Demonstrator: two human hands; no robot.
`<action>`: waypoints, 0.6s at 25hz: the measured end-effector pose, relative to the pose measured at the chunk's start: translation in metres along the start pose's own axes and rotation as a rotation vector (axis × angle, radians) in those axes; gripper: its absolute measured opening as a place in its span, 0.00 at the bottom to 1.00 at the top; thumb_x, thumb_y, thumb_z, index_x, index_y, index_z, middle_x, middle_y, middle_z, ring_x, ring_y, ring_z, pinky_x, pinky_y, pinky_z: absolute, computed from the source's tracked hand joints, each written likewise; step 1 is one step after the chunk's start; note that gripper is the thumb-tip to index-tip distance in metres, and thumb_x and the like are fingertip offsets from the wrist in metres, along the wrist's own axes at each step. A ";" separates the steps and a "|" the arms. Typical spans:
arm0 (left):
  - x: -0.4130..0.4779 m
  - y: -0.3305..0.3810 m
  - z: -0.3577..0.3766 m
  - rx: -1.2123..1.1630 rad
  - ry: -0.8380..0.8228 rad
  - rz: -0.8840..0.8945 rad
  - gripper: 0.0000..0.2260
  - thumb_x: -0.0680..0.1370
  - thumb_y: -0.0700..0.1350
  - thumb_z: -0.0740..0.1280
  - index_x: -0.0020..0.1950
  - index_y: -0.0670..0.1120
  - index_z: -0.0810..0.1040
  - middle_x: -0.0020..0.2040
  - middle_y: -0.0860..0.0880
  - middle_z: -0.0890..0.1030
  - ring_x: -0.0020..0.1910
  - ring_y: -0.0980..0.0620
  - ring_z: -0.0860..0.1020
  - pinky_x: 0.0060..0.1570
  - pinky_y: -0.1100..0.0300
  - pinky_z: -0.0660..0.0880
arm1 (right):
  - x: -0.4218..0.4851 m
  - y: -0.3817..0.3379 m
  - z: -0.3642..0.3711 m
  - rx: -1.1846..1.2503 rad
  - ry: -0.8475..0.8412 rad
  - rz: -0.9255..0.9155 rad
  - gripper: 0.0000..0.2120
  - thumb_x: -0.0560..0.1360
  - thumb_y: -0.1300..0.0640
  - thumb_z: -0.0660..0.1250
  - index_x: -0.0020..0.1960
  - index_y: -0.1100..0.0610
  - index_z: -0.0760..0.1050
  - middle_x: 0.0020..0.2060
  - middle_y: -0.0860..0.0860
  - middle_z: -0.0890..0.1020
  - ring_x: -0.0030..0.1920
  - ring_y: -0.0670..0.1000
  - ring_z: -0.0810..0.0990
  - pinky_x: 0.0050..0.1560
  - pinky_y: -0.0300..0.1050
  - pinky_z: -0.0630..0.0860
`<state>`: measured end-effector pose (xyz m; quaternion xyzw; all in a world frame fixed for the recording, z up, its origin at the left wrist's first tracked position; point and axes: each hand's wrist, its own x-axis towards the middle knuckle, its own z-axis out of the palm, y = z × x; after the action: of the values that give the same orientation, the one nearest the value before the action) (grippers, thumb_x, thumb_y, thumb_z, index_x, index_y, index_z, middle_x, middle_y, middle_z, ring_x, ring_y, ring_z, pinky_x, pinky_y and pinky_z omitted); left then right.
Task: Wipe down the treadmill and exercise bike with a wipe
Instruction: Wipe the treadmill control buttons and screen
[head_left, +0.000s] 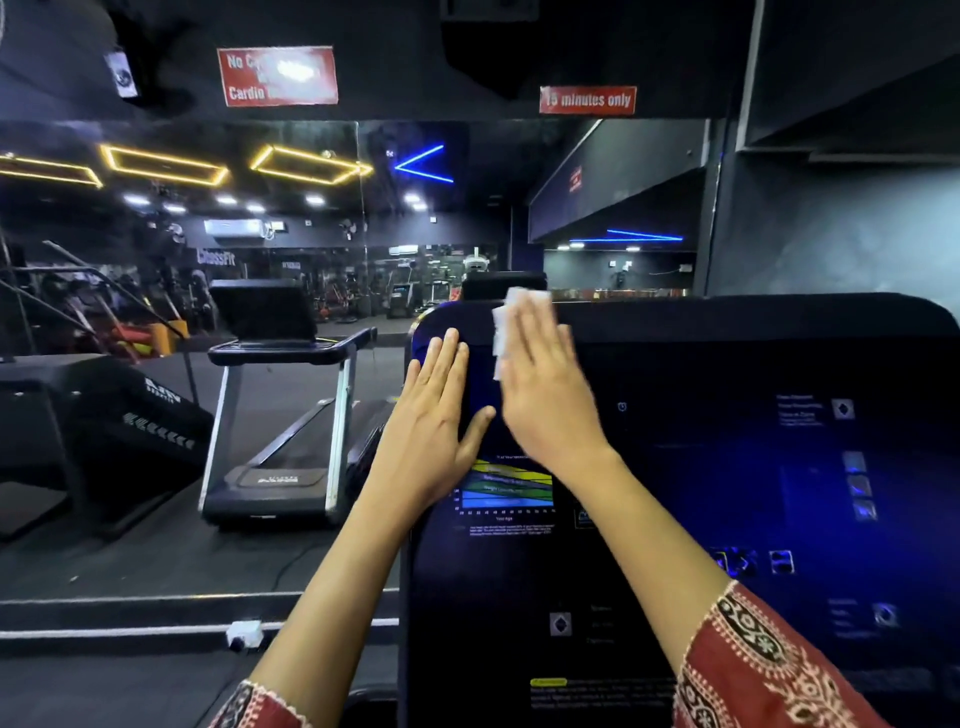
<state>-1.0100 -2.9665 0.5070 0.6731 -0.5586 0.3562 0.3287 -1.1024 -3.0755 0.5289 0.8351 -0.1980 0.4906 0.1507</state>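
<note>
Step in hand: wiping treadmill's glossy black console panel (701, 467). Right hand (545, 384), fingers flat, presses thin white wipe (511, 322) near panel's top edge. Left hand (434, 415) flat, released, bracing alongside. Next: sweep down across rest of panel.

A: How is your light?
B: Dim. You get yellow strip lights (165, 165) and blue strips (422, 164) in the mirror (467, 218), plus a blue sheen on the treadmill console (810, 483).
A: Any faults?
B: Glare whitens your red sign (278, 75); your right hand (545, 400) is motion-blurred; straight lines bend at the edges.
</note>
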 end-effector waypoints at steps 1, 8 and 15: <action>0.000 0.001 0.001 -0.008 -0.002 -0.008 0.32 0.78 0.57 0.52 0.75 0.36 0.58 0.76 0.41 0.55 0.74 0.48 0.49 0.71 0.67 0.35 | -0.001 0.001 0.002 -0.025 -0.039 -0.111 0.26 0.79 0.56 0.47 0.75 0.64 0.57 0.75 0.58 0.59 0.76 0.57 0.55 0.73 0.55 0.53; -0.001 0.009 0.005 -0.050 -0.064 0.032 0.35 0.76 0.60 0.47 0.77 0.39 0.54 0.77 0.47 0.47 0.75 0.53 0.43 0.71 0.63 0.36 | -0.032 0.073 -0.023 -0.021 0.009 0.401 0.27 0.82 0.54 0.44 0.77 0.62 0.45 0.77 0.57 0.49 0.77 0.55 0.44 0.75 0.54 0.44; 0.000 0.040 0.027 -0.038 -0.035 -0.001 0.33 0.77 0.58 0.50 0.76 0.36 0.56 0.77 0.41 0.53 0.75 0.48 0.47 0.72 0.53 0.46 | -0.085 0.097 -0.038 -0.096 -0.087 -0.015 0.25 0.81 0.51 0.47 0.76 0.58 0.52 0.76 0.51 0.56 0.76 0.47 0.51 0.75 0.55 0.51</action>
<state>-1.0460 -2.9956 0.4949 0.6731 -0.5706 0.3335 0.3320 -1.2155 -3.1283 0.4773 0.8489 -0.2215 0.4427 0.1853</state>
